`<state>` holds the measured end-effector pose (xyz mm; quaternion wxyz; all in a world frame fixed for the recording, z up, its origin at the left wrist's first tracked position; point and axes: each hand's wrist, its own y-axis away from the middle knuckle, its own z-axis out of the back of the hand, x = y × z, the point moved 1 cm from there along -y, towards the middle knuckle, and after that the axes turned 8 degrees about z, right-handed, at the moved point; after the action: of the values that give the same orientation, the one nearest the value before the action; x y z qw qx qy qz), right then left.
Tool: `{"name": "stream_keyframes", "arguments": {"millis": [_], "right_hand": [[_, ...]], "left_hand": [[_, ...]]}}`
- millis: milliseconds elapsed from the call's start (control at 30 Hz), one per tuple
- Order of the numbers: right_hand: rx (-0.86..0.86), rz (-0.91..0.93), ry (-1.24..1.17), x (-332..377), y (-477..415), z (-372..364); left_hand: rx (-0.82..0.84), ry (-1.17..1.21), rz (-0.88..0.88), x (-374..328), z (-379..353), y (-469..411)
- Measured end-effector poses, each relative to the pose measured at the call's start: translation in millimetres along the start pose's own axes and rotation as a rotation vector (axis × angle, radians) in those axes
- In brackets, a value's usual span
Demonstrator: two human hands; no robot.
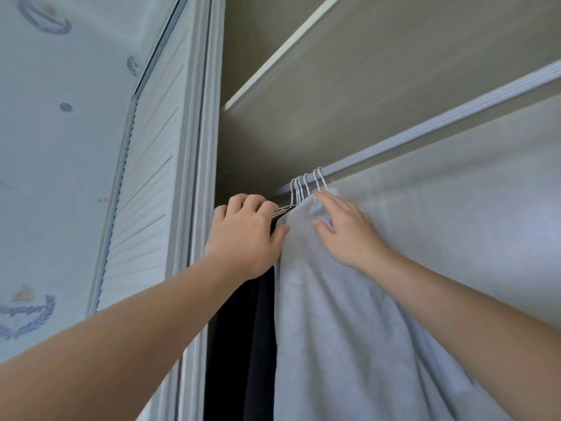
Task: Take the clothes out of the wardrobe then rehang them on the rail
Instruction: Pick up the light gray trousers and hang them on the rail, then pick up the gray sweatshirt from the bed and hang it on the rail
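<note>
Gripping hangers, left hand; right hand flat on pale garment.

left hand hides the hanger shoulders, dark clothes and grey garment cut off at bottom edge, rail runs off right edge.

A pale rail slants across the wardrobe under a shelf. White hanger hooks bunch on its left end, carrying a grey garment and dark clothes.
</note>
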<state>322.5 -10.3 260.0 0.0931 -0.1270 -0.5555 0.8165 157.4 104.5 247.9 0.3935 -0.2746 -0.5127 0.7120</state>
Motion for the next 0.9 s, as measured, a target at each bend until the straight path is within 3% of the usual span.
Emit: {"name": "stream_keyframes", "arguments": {"millis": [267, 533, 900], "right_hand": [[0.020, 0.156, -0.081, 156, 112, -25], [0.277, 0.305, -0.402, 353, 252, -36], [0.614, 0.562, -0.926, 610, 464, 45]], "left_hand": [[0.132, -0.138, 0.093, 99, 89, 151], [0.272, -0.299, 0.342, 178, 219, 357], [0.567, -0.644, 0.961, 165, 457, 673]]}}
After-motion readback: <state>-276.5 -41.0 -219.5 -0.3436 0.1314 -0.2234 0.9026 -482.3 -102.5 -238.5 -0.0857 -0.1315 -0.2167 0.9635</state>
